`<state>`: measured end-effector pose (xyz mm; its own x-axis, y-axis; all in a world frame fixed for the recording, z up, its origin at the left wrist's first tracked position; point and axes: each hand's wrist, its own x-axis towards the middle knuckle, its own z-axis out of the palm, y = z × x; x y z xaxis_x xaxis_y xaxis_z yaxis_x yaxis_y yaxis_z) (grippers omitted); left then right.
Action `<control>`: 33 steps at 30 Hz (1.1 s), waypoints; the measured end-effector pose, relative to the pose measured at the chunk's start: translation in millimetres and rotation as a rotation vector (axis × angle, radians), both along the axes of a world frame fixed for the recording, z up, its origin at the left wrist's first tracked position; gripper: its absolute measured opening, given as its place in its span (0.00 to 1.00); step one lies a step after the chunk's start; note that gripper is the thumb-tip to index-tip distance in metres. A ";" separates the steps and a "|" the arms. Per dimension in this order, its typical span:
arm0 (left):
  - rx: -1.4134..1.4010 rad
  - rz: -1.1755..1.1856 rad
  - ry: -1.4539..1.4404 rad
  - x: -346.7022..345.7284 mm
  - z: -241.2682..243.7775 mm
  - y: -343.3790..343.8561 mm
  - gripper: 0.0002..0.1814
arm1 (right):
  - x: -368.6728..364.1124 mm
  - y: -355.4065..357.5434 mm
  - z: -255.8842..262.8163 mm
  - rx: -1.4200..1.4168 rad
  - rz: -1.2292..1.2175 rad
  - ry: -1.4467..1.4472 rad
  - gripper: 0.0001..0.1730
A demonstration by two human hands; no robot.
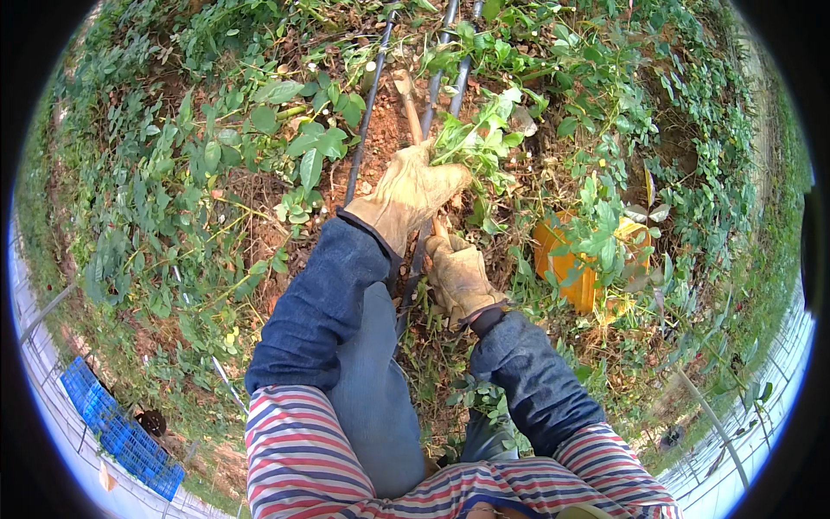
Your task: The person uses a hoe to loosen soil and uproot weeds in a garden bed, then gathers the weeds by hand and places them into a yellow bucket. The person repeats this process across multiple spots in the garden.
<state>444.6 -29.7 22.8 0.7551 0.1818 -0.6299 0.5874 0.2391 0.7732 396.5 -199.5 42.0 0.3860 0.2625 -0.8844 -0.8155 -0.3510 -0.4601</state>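
Note:
Both hands wear tan leather work gloves. My left hand (pixel 415 188) is at the middle, its thumb and fingers against a clump of leafy green weeds (pixel 486 139). My right hand (pixel 457 272) is closed around the end of a wooden handle, lower and to the right. The handle seems to pass under my left hand to a tool (pixel 407 97) lying over reddish soil, with a widened upper end; its exact kind is unclear. Black irrigation pipes (pixel 371 110) run beside it. Whether my left hand grips the weeds or the handle is hidden.
Leafy rose-like plants (pixel 311 156) stand on both sides. A yellow plastic container (pixel 574 263) lies partly under leaves at the right. Blue plastic crates (pixel 120 428) stand at the far lower left. My jeans-clad leg is just below the hands.

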 end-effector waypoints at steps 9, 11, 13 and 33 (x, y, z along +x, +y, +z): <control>-0.079 0.245 -0.047 -0.2 13.8 -11.0 0.11 | -29.4 -6.5 -39.4 0.023 -0.110 -0.057 0.10; -0.047 0.208 0.048 -5.8 11.6 -9.4 0.12 | -35.9 -14.4 -43.4 -0.006 -0.046 0.018 0.12; -0.068 0.210 0.064 -6.0 12.4 -8.4 0.12 | -29.1 -8.6 -19.5 -0.046 -0.035 0.094 0.12; 0.295 0.299 -0.060 39.8 3.8 6.6 0.13 | -49.4 -54.5 -19.1 -0.245 0.166 -0.200 0.18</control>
